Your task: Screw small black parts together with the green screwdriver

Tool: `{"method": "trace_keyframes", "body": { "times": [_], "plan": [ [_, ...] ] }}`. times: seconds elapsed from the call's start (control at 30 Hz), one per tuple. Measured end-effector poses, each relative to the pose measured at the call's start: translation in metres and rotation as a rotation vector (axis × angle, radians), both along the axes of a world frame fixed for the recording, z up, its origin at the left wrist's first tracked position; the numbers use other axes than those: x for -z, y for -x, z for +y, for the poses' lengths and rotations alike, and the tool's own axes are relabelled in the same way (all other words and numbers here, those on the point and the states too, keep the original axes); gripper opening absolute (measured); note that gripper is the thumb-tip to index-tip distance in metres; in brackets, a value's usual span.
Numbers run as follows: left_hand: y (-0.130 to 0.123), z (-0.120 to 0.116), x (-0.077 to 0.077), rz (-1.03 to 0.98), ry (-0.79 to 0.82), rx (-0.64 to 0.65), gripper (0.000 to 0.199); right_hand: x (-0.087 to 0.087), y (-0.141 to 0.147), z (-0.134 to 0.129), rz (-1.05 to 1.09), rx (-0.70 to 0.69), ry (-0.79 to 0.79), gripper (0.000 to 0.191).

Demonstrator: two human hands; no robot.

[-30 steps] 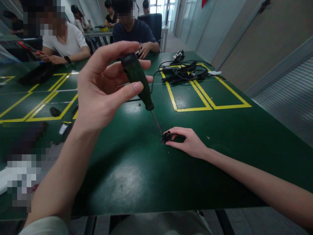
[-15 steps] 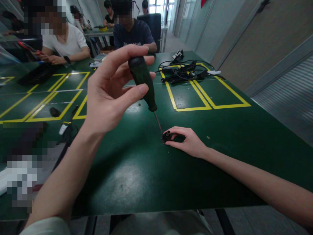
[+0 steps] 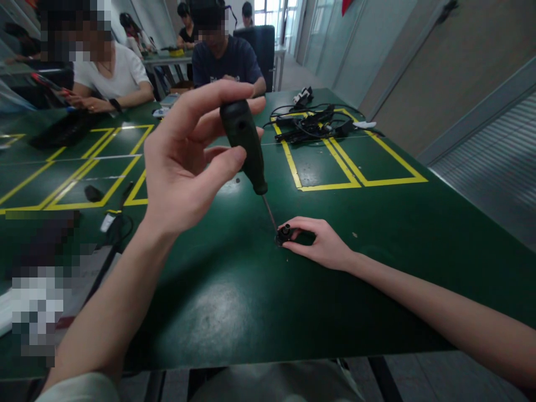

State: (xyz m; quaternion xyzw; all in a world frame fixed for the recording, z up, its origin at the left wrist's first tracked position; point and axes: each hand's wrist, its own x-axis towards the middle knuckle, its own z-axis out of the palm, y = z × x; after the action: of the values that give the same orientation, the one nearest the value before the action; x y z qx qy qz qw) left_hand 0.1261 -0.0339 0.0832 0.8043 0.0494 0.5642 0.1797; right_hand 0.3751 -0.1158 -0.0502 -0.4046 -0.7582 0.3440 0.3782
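Observation:
A dark-handled screwdriver (image 3: 245, 142) is gripped between the thumb and fingers of my left hand (image 3: 188, 159). It leans, with its thin shaft running down to the right and its tip at a small black round part (image 3: 284, 234) on the green table. Whether the tip sits in a screw is too small to tell. My right hand (image 3: 320, 243) pinches that part from the right, thumb on the near side and index finger on the far side. A short tube stands up from the part.
Black cables (image 3: 314, 124) lie tangled at the back of the green table (image 3: 251, 312), among yellow tape outlines (image 3: 330, 186). A small black object (image 3: 94, 193) and a cable with a tag (image 3: 109, 220) lie left. People sit across the table.
The screwdriver handle has turned a little in my left hand, and a dark hole now shows on it. My left thumb has shifted slightly left. My right hand keeps its hold.

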Motion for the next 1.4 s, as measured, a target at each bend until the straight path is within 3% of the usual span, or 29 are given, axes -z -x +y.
{"method": "trace_keyframes", "body": {
  "times": [0.17, 0.33, 0.53, 0.73, 0.97, 1.17, 1.33, 1.4],
  "plan": [
    [0.002, 0.002, -0.001, -0.078, -0.016, -0.067, 0.054, 0.0, 0.0, 0.0, -0.003, 0.004, -0.016, 0.021],
    [0.002, -0.009, -0.004, 0.116, 0.02, 0.001, 0.05, 0.001, -0.001, 0.0, -0.026, 0.002, -0.03, 0.019],
    [0.001, -0.009, -0.002, -0.034, -0.012, -0.193, 0.048, 0.002, -0.001, 0.001, -0.022, -0.001, -0.037, 0.02],
    [0.006, -0.009, -0.006, 0.093, 0.0, -0.014, 0.047, 0.0, -0.001, 0.001, -0.029, -0.008, -0.022, 0.02],
    [0.0, -0.007, -0.003, -0.037, -0.016, -0.13, 0.048, -0.001, -0.001, 0.001, -0.026, 0.001, -0.029, 0.021],
    [0.005, -0.006, -0.004, 0.072, 0.066, 0.036, 0.047, -0.001, -0.001, 0.001, -0.027, -0.013, -0.022, 0.021],
    [0.004, -0.005, -0.003, -0.007, 0.065, -0.155, 0.052, 0.002, -0.001, 0.001, -0.029, -0.005, -0.042, 0.02],
    [0.007, -0.001, -0.004, 0.029, 0.043, -0.128, 0.054, 0.002, -0.001, 0.001, -0.028, -0.006, -0.045, 0.02]
  ]
}}
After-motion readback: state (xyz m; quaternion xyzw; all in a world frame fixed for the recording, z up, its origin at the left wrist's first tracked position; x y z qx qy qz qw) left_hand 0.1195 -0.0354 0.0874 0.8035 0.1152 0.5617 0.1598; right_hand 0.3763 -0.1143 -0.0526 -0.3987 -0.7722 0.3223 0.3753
